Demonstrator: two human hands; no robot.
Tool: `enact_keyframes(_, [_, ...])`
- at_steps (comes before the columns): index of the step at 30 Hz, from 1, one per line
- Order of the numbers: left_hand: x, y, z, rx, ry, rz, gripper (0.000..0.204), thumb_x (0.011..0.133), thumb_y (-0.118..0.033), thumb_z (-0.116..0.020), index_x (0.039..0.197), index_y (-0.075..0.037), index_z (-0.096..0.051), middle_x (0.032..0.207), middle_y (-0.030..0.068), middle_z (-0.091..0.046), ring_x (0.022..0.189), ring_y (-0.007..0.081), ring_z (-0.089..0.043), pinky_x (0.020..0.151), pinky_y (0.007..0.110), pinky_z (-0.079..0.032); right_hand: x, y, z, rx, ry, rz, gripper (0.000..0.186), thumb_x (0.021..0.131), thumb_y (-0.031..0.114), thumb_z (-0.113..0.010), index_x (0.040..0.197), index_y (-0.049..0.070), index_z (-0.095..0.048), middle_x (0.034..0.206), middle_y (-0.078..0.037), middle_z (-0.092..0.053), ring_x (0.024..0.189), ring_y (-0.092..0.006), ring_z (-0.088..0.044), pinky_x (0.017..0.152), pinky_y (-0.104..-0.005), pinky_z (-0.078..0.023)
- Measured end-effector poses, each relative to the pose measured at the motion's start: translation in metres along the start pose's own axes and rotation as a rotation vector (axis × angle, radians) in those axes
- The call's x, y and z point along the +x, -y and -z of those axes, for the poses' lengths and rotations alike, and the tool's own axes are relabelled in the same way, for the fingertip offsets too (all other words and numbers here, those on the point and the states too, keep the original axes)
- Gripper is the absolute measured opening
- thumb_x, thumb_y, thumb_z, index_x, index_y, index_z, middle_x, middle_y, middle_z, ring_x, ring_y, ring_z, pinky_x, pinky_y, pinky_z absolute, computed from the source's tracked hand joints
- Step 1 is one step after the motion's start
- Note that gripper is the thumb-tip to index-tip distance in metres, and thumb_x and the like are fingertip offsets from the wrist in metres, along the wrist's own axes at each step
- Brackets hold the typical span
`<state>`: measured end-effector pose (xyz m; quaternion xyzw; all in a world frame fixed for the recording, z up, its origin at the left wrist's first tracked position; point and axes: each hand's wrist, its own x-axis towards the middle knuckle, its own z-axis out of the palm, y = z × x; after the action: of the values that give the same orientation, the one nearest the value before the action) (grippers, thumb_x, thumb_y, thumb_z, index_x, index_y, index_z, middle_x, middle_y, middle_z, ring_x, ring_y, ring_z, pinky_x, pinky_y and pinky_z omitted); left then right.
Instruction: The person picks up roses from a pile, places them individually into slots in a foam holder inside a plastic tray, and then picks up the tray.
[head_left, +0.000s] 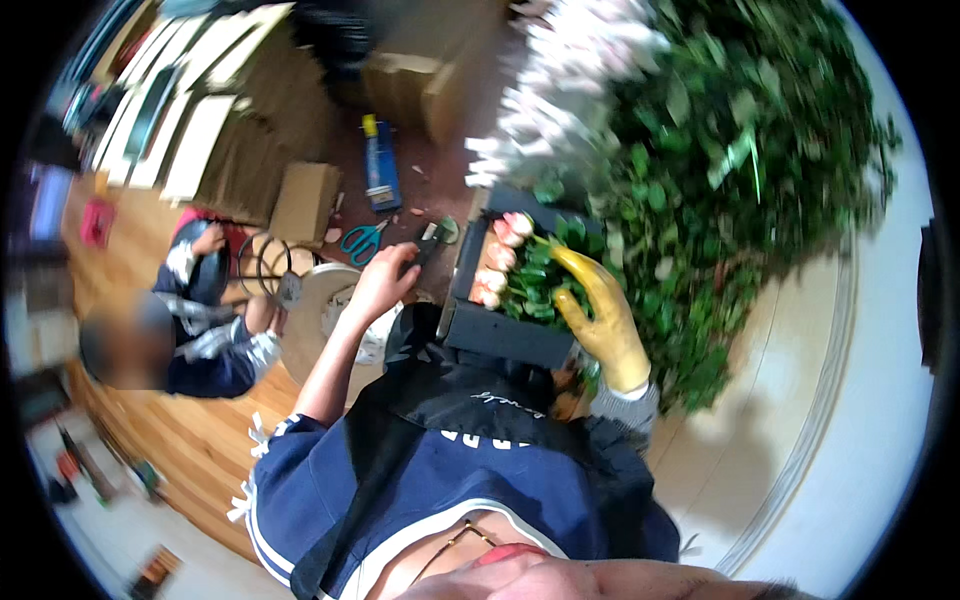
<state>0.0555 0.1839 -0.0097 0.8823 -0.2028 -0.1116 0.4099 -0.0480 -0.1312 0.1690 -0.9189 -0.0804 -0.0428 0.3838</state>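
My left hand (385, 275) has its fingers on a black tool (428, 243), just left of a dark box (505, 335); the tool's exact kind is unclear. The box holds pale pink roses (512, 230) with green leafy stems (530, 285), their heads along its left side. My right hand (600, 315), in a yellow glove, rests over the stems at the box's right, fingers apart and curved. Teal scissors (362, 240) and a blue and yellow box (380, 170) lie beyond my left hand. A round stool top (310, 340) shows below my left arm.
A seated co-worker (210, 340) at the left has both hands near black wire rings (262, 262). Stacked cardboard pieces (220, 130) and a small carton (305, 200) stand at the upper left. A large leafy heap (740, 160) and white-wrapped flowers (560, 70) fill the upper right.
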Motion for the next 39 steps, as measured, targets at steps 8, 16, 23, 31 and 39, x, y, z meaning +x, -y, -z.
enact_keyframes(8, [0.043, -0.064, -0.014, -0.133, 0.111, -0.107, 0.025, 0.091, -0.009, -0.069, 0.114, -0.001, -0.065, 0.096, 0.0096, -0.067, 0.088, 0.0195, -0.065, 0.082, 0.031, -0.051, 0.000, -0.016, -0.040, 0.192, -0.003, -0.054, 0.043, 0.091, 0.013, -0.067, 0.133, 0.009, -0.059, 0.120, -0.013, -0.069, 0.108, -0.0313, -0.066, 0.095, -0.0406, -0.051])
enact_keyframes(16, [0.036, -0.092, -0.030, 0.151, 0.047, -0.403, 0.013, 0.084, -0.009, -0.072, 0.094, -0.003, -0.067, 0.086, 0.0116, -0.062, 0.083, 0.0323, -0.061, 0.074, 0.042, -0.050, 0.004, -0.064, -0.102, -0.433, 0.361, -0.295, 0.021, 0.090, 0.033, -0.067, 0.094, 0.012, -0.069, 0.088, -0.009, -0.073, 0.087, -0.0304, -0.070, 0.076, -0.0447, -0.054])
enact_keyframes(23, [0.002, -0.114, -0.057, 0.230, 0.058, -0.510, 0.019, 0.084, -0.013, -0.069, 0.100, -0.003, -0.064, 0.094, 0.0111, -0.065, 0.083, 0.0290, -0.063, 0.075, 0.040, -0.052, 0.009, -0.069, -0.106, -0.568, 0.602, -0.291, 0.031, 0.089, 0.039, -0.065, 0.102, 0.012, -0.072, 0.099, -0.012, -0.075, 0.098, -0.0291, -0.072, 0.088, -0.0429, -0.053])
enact_keyframes(31, [-0.013, -0.115, -0.066, 0.320, 0.080, -0.443, 0.021, 0.083, -0.013, -0.069, 0.102, -0.002, -0.067, 0.104, 0.0096, -0.067, 0.087, 0.0263, -0.063, 0.079, 0.039, -0.050, 0.014, -0.067, -0.085, -0.434, -0.013, -0.140, 0.024, 0.092, 0.031, -0.063, 0.079, 0.013, -0.071, 0.076, -0.011, -0.071, 0.069, -0.0287, -0.070, 0.056, -0.0423, -0.053])
enact_keyframes(39, [0.031, -0.113, -0.057, 0.286, -0.089, -0.482, 0.013, 0.079, -0.014, -0.071, 0.089, -0.007, -0.069, 0.086, 0.0053, -0.066, 0.081, 0.0259, -0.061, 0.073, 0.039, -0.047, 0.006, -0.083, -0.121, -0.642, -0.100, -0.013, 0.010, 0.083, 0.018, -0.065, 0.085, 0.009, -0.070, 0.079, -0.011, -0.071, 0.070, -0.0288, -0.070, 0.064, -0.0424, -0.056])
